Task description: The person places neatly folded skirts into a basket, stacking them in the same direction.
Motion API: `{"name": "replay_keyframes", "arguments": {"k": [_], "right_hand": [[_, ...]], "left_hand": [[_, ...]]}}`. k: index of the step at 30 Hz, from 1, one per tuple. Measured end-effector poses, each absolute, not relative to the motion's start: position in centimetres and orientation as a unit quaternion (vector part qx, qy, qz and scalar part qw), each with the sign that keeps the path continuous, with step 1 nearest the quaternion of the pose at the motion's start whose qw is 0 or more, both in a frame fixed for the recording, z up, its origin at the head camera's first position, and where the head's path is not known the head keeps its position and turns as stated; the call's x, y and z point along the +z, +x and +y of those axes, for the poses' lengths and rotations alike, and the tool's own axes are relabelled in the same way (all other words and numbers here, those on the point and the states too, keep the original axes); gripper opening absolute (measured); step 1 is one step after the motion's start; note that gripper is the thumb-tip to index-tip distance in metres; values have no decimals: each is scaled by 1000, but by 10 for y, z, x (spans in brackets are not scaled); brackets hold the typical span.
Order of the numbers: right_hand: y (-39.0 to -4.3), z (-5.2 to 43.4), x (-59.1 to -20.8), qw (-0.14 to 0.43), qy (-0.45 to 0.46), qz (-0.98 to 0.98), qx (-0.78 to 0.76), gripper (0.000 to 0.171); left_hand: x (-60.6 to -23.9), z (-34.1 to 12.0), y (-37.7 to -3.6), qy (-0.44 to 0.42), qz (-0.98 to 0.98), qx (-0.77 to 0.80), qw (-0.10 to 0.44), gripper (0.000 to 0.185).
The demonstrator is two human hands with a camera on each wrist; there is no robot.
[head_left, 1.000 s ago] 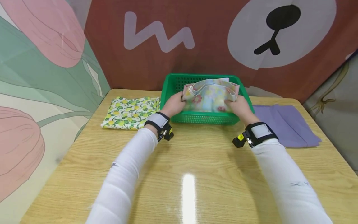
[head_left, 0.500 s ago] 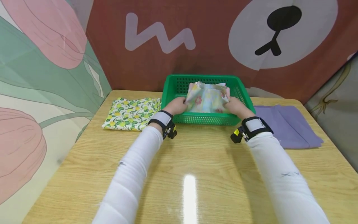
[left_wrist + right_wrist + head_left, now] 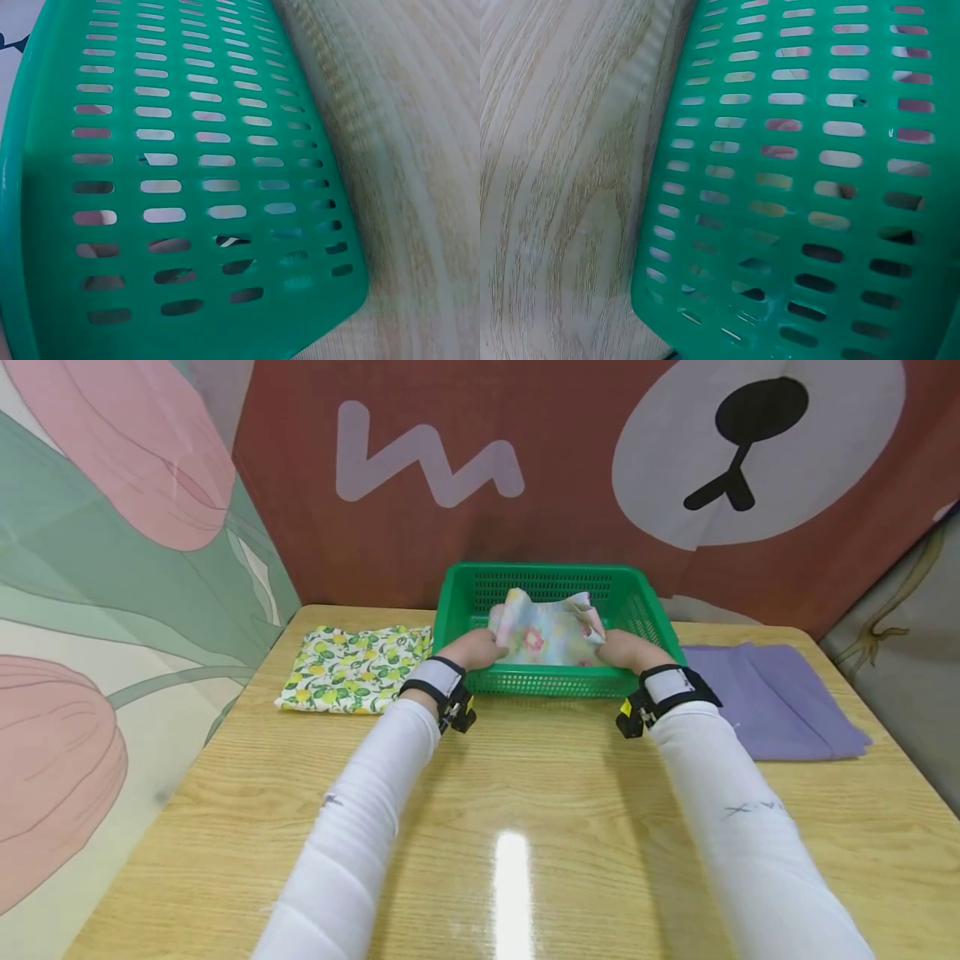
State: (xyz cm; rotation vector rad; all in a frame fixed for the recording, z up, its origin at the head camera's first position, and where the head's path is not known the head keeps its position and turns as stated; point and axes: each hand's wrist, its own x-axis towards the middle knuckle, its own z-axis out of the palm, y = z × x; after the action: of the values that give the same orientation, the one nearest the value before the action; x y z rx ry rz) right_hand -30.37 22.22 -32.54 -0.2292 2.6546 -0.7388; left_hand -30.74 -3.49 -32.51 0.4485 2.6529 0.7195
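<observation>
A folded pastel floral cloth (image 3: 555, 633) sits inside the green plastic basket (image 3: 551, 681), its upper edges rumpled and standing up. With my left hand (image 3: 478, 650) I grip its left side, the fingertips partly hidden behind the fabric. My right hand (image 3: 630, 650) holds the opposite side. Both hands reach over the basket's front wall. Each wrist view is filled mostly by the slotted basket wall (image 3: 180, 172), and pale fabric shows through the slots in the right wrist view's basket wall (image 3: 802, 172).
Left of the basket lies a folded lemon-print cloth (image 3: 352, 668). A purple cloth (image 3: 780, 702) lies flat to the right, partly behind the right wrist. The wooden table (image 3: 525, 793) backs onto a brown printed wall covering (image 3: 562, 518).
Both hands have moved closer together and lower into the basket with the floral cloth. Its top has sunk and narrowed. The basket and the other cloths have stayed put.
</observation>
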Motion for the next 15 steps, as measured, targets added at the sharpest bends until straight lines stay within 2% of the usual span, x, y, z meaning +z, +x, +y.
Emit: {"name": "replay_keyframes", "arguments": {"k": [3,8,15], "right_hand": [[-304,222,-326,191,-83,948,-242,42],[-304,220,-328,181,-86,952,-230,39],[-301,218,-328,159,-43,952,-259,47]], "left_hand": [[-325,-33,-308,168,938,232,194,41],[-325,-33,-308,172,938,225,200,37],[-326,-32,-307,162,943,217,195,45]]}}
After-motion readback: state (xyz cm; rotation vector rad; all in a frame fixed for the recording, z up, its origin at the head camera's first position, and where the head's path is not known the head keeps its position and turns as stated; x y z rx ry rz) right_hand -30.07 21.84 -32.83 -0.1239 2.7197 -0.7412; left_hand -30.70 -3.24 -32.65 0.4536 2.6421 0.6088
